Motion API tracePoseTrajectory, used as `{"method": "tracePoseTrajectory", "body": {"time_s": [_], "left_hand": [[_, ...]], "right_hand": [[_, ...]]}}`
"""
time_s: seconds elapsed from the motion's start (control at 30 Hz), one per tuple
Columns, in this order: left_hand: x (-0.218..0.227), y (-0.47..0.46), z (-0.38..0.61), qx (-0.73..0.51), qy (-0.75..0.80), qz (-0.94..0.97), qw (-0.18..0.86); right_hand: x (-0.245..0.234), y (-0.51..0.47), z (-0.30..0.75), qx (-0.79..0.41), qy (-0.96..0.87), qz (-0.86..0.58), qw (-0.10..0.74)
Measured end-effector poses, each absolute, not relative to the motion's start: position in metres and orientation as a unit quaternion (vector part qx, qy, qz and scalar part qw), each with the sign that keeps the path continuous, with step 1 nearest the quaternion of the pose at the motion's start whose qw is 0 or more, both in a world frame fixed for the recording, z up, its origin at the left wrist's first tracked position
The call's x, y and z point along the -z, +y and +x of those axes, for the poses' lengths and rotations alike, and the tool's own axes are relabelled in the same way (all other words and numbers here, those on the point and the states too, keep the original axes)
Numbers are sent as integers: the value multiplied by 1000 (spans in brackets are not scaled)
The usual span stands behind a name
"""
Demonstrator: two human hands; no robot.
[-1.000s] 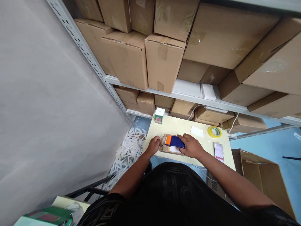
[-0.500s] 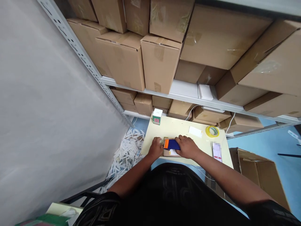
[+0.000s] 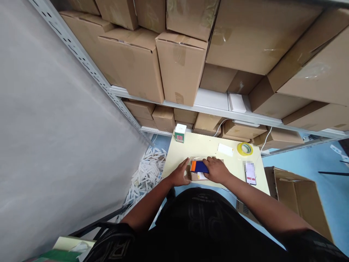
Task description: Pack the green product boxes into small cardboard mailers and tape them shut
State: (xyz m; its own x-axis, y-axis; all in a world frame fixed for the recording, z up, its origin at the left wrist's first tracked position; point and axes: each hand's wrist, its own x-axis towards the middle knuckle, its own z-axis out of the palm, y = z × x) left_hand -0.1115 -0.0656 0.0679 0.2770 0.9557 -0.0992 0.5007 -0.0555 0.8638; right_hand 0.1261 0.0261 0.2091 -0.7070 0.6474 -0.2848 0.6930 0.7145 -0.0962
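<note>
My right hand (image 3: 217, 170) is closed on the right end of a flat dark blue piece with an orange end (image 3: 200, 167); its exact kind I cannot make out. The blue piece lies over a small cardboard box (image 3: 194, 177) near the table's front edge, and a bit of white label shows below it. At the box's left side is my left hand (image 3: 180, 174), open, thumb and fingers apart. Whether its fingertips touch the box I cannot tell. My right hand hides the right part of the box.
On the pale yellow table (image 3: 174, 160) are a green-and-white box (image 3: 180, 134), a white card (image 3: 225, 149), a yellow tape roll (image 3: 244, 149) and a phone (image 3: 250, 174). Shelves of cartons (image 3: 181, 69) rise behind. White paper strips (image 3: 148, 171) cover the floor left; an open carton (image 3: 300, 200) stands right.
My left hand has opened, its fingers spreading apart beside the small box. My right hand stays on the blue piece. The whole view has shifted slightly.
</note>
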Motion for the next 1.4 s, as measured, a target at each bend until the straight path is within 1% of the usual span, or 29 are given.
{"method": "tracePoseTrajectory", "body": {"time_s": [0.1,0.27,0.43,0.53,0.63,0.8,0.97,1.07,1.27,1.4], "left_hand": [[-62,-60,-93,-233,524,703,420],[-56,-43,-69,-249,542,708,379],[-51,-35,-72,-255,534,707,387],[-45,-34,-73,-259,529,724,360],[-38,-35,-72,-254,519,744,335],[-30,-33,-70,-241,508,763,318],[-34,-27,-68,-224,479,786,320],[-36,-27,-68,-235,472,793,304],[-31,-33,-69,-278,474,800,240],[-28,-30,-71,-275,458,812,234]], "right_hand": [[-198,27,139,103,912,380,117],[-187,29,160,105,907,393,109],[-192,27,151,85,902,404,126],[-196,24,133,72,893,419,149],[-195,23,122,83,882,432,169],[-193,30,139,110,895,399,168],[-198,39,161,133,897,382,178],[-199,41,164,141,895,381,183],[-196,41,162,146,892,382,189],[-195,44,162,150,888,386,198]]}}
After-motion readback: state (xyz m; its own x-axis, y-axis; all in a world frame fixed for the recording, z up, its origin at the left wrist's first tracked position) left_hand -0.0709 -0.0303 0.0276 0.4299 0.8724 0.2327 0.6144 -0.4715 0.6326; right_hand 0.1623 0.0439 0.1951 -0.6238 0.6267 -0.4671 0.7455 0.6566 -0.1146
